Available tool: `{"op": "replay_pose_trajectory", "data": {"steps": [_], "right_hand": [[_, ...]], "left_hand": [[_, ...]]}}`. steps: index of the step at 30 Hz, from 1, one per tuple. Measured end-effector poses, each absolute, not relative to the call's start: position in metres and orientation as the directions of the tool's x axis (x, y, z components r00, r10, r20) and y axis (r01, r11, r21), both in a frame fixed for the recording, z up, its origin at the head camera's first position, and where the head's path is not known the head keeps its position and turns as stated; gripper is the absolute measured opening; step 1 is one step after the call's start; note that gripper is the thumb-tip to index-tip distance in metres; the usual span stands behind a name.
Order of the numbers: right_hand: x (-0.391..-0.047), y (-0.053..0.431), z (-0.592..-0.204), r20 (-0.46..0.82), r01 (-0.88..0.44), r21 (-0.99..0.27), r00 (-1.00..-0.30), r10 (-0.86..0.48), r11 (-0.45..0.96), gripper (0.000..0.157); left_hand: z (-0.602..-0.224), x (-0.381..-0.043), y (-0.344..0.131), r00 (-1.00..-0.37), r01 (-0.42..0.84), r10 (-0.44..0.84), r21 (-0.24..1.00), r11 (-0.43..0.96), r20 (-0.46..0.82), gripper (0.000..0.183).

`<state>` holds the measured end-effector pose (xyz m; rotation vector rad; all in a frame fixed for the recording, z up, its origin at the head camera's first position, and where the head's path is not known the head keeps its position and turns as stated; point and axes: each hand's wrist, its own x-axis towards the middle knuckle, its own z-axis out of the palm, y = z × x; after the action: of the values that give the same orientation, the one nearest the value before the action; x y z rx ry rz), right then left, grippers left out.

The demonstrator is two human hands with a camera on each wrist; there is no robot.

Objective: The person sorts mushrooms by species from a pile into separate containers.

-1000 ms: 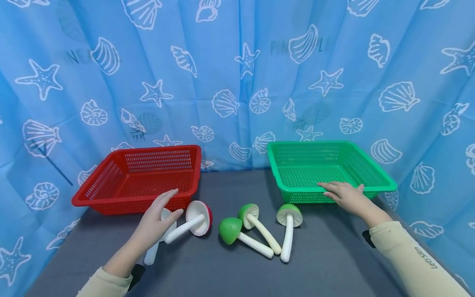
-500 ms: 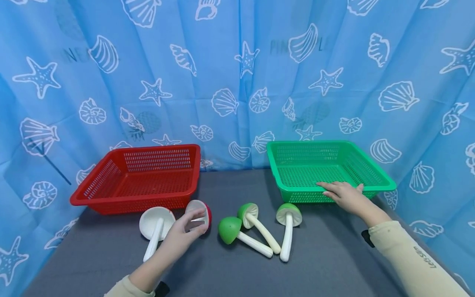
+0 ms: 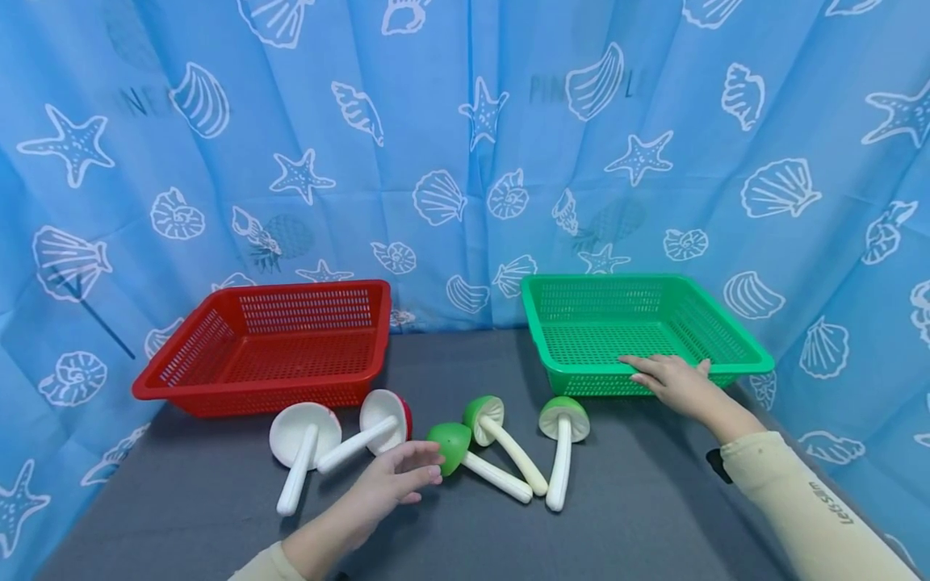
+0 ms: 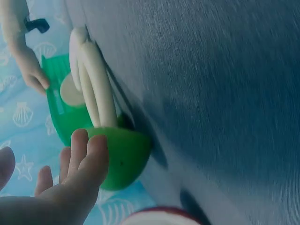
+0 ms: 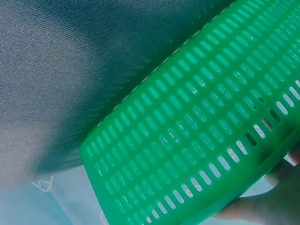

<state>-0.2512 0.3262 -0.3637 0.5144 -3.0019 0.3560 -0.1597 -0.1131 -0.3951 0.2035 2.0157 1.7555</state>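
Observation:
My left hand (image 3: pixel 388 488) is beside the nearest green-capped toy mushroom (image 3: pixel 452 442), its fingers loosely bent and nothing between them and the thumb. In the left wrist view its fingertips overlap the edge of the green cap (image 4: pixel 125 157). Two more green-capped mushrooms, one in the middle (image 3: pixel 512 456) and one at right (image 3: pixel 562 468), lie with pale stems toward me. To the left lie two red-rimmed mushrooms, one (image 3: pixel 298 456) with its white underside up, the other (image 3: pixel 381 424) tilted. My right hand (image 3: pixel 679 387) rests with extended fingers on the front rim of the green basket (image 3: pixel 552 367).
A red basket (image 3: pixel 261 395) stands at the back left, close behind the red-rimmed mushrooms. A blue curtain (image 3: pixel 465 161) with shells and starfish hangs behind both baskets. Dark grey cloth (image 3: pixel 465 541) covers the table.
My left hand has moved rightward from above the red-rimmed mushrooms to the nearest green cap. My right hand stays on the green basket's rim, and the mushrooms lie as before.

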Motion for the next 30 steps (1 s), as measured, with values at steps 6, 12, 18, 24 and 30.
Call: {"op": "replay_pose_trajectory", "data": {"steps": [6,12,18,24,30], "right_hand": [[-0.251,0.326,-0.363,0.1,-0.322,-0.214,-0.946,-0.307,0.922,0.04],[-0.251,0.326,-0.362,0.1,-0.329,-0.211,-0.944,-0.315,0.92,0.04],[-0.252,0.326,-0.363,0.097,-0.33,-0.211,-0.944,-0.317,0.92,0.041],[-0.253,0.328,-0.362,0.093,-0.319,-0.194,-0.947,-0.306,0.928,0.041],[-0.253,0.327,-0.364,0.091,-0.319,-0.2,-0.948,-0.306,0.927,0.041]], "left_hand": [[-0.402,-0.158,-0.105,-0.826,-0.284,0.465,0.948,0.143,-0.318,0.05],[-0.413,-0.157,-0.087,-0.789,-0.367,0.489,0.924,0.112,-0.372,0.06],[-0.424,-0.155,-0.063,-0.795,-0.444,0.454,0.896,0.016,-0.402,0.073],[-0.437,-0.151,-0.036,-0.851,-0.464,0.348,0.874,-0.143,-0.394,0.079],[-0.441,-0.151,-0.024,-0.909,-0.389,0.24,0.901,-0.192,-0.341,0.077]]}}
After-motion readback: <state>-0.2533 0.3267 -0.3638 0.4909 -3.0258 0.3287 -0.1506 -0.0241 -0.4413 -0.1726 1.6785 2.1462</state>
